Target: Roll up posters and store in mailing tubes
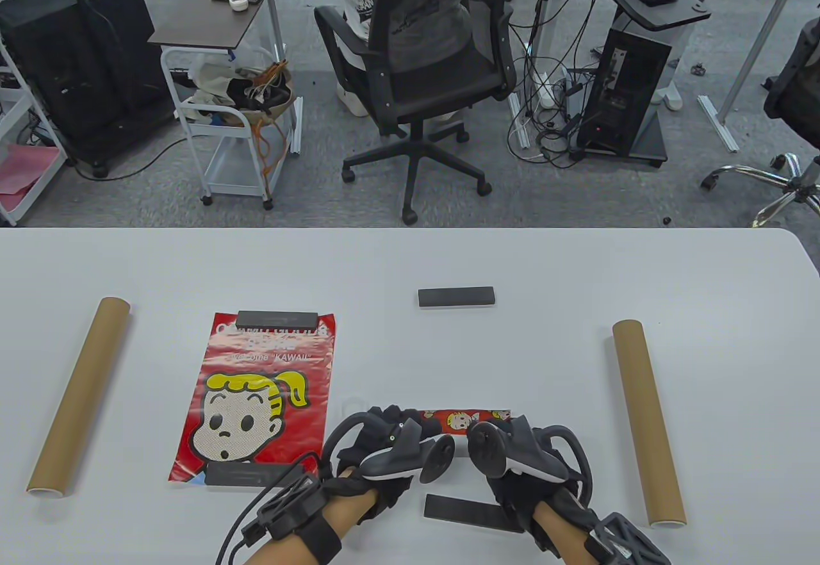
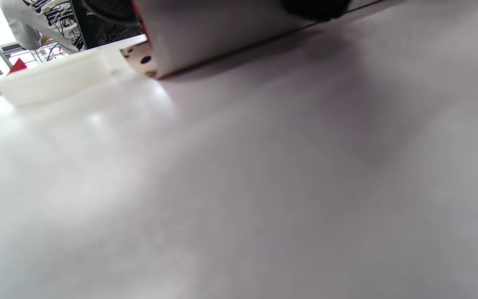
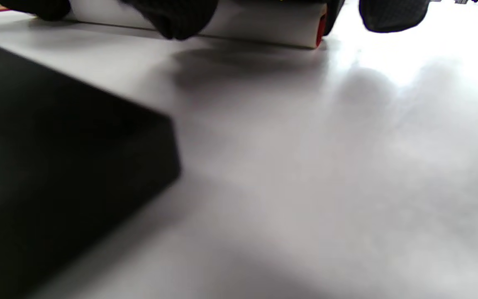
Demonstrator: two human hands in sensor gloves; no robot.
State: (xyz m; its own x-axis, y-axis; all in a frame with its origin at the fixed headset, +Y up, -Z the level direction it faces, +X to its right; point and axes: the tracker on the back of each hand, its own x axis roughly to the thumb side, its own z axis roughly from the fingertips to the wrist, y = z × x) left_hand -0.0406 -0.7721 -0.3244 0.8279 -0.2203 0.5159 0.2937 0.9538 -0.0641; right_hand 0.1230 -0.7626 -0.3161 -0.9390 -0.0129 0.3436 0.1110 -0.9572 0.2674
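Note:
A partly rolled red poster (image 1: 464,418) lies across the table's front centre. My left hand (image 1: 384,424) and right hand (image 1: 512,429) both rest on top of it, fingers curled over the roll. Its white back shows in the left wrist view (image 2: 214,37) and in the right wrist view (image 3: 264,25), with dark fingertips (image 3: 172,16) pressed on it. A second poster (image 1: 256,398), red with a cartoon girl, lies flat at left. One brown mailing tube (image 1: 80,395) lies far left and another (image 1: 648,421) lies at right.
Black weight bars sit on the flat poster's top edge (image 1: 277,319) and bottom edge (image 1: 246,475). Another bar (image 1: 456,296) lies at centre back. A fourth (image 1: 473,514) lies just under my right hand, large in the right wrist view (image 3: 56,166).

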